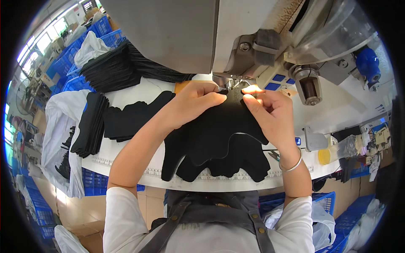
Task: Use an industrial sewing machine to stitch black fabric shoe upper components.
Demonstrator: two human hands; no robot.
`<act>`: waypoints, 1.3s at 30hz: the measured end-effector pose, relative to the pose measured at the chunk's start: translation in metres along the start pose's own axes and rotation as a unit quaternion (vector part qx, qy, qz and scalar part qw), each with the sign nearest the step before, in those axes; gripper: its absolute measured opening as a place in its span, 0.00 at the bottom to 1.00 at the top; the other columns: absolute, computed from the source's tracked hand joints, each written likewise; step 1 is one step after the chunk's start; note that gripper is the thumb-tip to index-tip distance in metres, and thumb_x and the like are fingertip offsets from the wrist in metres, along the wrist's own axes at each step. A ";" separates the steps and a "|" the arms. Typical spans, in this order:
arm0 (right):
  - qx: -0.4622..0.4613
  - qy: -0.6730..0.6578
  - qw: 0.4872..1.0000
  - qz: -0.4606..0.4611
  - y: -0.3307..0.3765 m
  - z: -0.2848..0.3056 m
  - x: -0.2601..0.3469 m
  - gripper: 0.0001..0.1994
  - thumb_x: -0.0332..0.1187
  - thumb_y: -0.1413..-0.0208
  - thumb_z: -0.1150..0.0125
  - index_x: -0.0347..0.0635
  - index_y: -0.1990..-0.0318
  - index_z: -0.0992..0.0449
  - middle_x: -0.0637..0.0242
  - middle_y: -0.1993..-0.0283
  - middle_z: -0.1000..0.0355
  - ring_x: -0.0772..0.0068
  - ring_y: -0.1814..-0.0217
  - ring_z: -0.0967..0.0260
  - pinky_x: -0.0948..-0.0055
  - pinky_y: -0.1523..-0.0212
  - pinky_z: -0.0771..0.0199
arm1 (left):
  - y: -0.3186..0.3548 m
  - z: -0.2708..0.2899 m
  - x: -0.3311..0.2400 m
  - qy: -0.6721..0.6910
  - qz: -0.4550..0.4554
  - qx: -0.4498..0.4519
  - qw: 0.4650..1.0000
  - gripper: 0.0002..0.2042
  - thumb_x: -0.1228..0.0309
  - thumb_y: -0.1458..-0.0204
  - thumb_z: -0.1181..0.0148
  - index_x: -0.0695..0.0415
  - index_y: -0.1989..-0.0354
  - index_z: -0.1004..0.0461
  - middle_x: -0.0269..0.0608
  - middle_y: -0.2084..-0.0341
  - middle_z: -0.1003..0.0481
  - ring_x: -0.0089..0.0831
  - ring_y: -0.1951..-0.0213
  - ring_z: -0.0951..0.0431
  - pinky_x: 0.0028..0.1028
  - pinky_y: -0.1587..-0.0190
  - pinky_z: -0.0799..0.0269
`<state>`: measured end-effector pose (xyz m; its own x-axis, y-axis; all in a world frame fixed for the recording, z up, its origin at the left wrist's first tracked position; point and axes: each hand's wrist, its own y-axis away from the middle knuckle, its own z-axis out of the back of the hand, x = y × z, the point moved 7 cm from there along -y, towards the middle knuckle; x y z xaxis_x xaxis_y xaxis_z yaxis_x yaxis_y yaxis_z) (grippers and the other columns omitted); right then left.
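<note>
Surface: white desk, sewing machine at its far edge.
Left hand: we pinch black fabric piece.
Right hand: we pinch its top edge, by the needle.
Left side: black stacks.

My white table is boxed in by blue plastic crates, brown floor underneath, and bright windows way off on my left.

Both hands pinch black fabric — under sewing machine.
</note>
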<state>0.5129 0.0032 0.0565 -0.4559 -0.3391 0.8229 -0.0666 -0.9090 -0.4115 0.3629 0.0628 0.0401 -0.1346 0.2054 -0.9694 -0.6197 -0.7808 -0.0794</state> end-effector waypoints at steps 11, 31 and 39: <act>0.006 -0.037 0.999 0.003 -0.002 -0.005 0.001 0.08 0.27 0.50 0.43 0.35 0.64 0.25 0.85 0.86 0.46 0.94 0.84 0.58 0.87 0.84 0.63 | -0.002 0.000 0.011 0.064 0.039 -0.009 0.997 0.12 0.67 0.53 0.48 0.60 0.83 0.35 0.24 0.86 0.41 0.11 0.80 0.44 0.16 0.79 0.48; 0.014 0.008 1.000 0.010 -0.001 -0.001 -0.004 0.09 0.30 0.53 0.39 0.37 0.64 0.24 0.82 0.86 0.47 0.89 0.82 0.56 0.86 0.82 0.55 | 0.000 0.016 0.002 -0.109 0.033 0.100 0.989 0.13 0.65 0.53 0.45 0.65 0.68 0.27 0.26 0.82 0.33 0.12 0.77 0.38 0.16 0.75 0.42; -0.124 0.236 0.939 0.216 0.016 0.010 0.034 0.13 0.28 0.60 0.37 0.38 0.64 0.27 0.60 0.65 0.38 0.64 0.66 0.43 0.71 0.67 0.42 | 0.015 0.018 0.011 -0.038 0.061 0.112 0.991 0.17 0.66 0.55 0.42 0.65 0.61 0.29 0.26 0.80 0.31 0.12 0.77 0.38 0.15 0.75 0.42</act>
<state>0.5057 -0.0253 0.0815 -0.8265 -0.4649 0.3174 0.0364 -0.6068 -0.7940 0.3379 0.0644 0.0325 -0.2716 0.1671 -0.9478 -0.7504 -0.6534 0.0998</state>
